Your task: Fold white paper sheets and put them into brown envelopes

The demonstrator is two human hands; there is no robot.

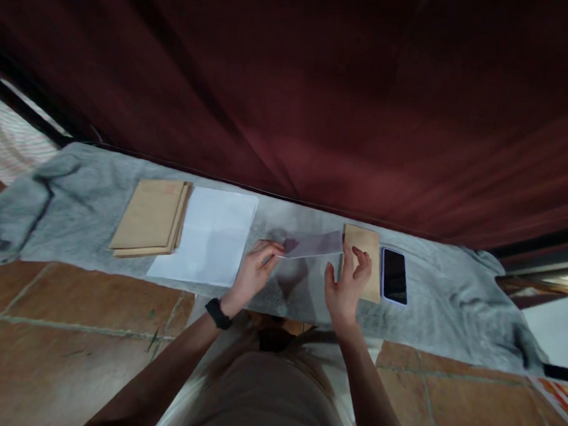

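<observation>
A folded sheet of white paper [311, 244] is held up at a slant over the grey cloth, its underside in shadow. My left hand [257, 269], with a dark band on the wrist, pinches the paper's left end between thumb and fingers. At the paper's right end is my right hand [349, 283], open, with thumb and fingers apart. Its index finger is at the paper's edge, though I cannot tell whether it touches. Partly behind this hand lies a brown envelope [372, 268].
Left of my hands lie a stack of white paper [214, 236] and overlapping brown envelopes [150, 213]. A phone [395, 276] lies at the right. Grey cloth [436, 298] covers the narrow surface, with a dark red curtain [299, 107] along its far edge.
</observation>
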